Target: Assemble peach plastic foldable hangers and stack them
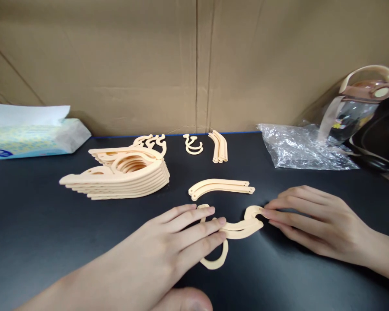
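Note:
Cream plastic parts of folding clothes hangers lie on the black table. My left hand is open, its fingers stretched out over the left ends of two curved hanger arms. A hanger hook shows partly below those fingers, the rest hidden. My right hand is closed, fingertips pinching the end of a small curved hook piece. This piece touches the right ends of the arms; whether it is joined to them I cannot tell. Just beyond lies another pair of curved arms.
To the left is a stack of folded hangers, with several hooks behind. Farther back lie loose hooks and more arms. A tissue pack, a clear plastic bag and a bottle stand around; cardboard walls the back.

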Motion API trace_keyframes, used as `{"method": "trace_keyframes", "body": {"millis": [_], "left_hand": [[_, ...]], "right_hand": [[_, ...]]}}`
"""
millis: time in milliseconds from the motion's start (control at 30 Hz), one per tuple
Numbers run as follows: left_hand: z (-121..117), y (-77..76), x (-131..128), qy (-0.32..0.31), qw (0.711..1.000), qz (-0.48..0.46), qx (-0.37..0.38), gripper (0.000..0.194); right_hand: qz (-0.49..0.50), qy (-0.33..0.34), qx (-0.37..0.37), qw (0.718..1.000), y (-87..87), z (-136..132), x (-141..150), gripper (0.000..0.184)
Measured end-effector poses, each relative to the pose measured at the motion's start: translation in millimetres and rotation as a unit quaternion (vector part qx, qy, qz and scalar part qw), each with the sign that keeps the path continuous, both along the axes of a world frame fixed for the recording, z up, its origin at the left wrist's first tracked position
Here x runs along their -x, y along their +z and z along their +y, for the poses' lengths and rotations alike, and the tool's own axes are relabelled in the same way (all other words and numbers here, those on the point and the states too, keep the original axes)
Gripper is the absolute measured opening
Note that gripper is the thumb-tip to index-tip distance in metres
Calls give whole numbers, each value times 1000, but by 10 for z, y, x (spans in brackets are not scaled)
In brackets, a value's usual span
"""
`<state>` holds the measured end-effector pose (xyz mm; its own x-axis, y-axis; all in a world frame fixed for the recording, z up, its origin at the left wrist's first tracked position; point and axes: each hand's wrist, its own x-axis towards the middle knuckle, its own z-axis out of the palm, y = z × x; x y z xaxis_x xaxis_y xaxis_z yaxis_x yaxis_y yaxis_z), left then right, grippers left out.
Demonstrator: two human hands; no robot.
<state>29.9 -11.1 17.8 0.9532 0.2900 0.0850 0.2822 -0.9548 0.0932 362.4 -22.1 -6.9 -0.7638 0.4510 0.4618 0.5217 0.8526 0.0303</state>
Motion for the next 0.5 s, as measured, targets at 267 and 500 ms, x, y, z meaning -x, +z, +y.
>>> {"method": "trace_keyframes", "body": {"millis": [267, 500], "left_hand": [[-19, -114, 34, 11, 999, -40, 8, 67], [-21, 83, -61, -3, 999, 19, -29, 62]], "right_hand": [[0, -32, 25, 999, 12, 7, 8, 20], [-14, -54, 18, 998, 23, 5, 30, 20]]}}
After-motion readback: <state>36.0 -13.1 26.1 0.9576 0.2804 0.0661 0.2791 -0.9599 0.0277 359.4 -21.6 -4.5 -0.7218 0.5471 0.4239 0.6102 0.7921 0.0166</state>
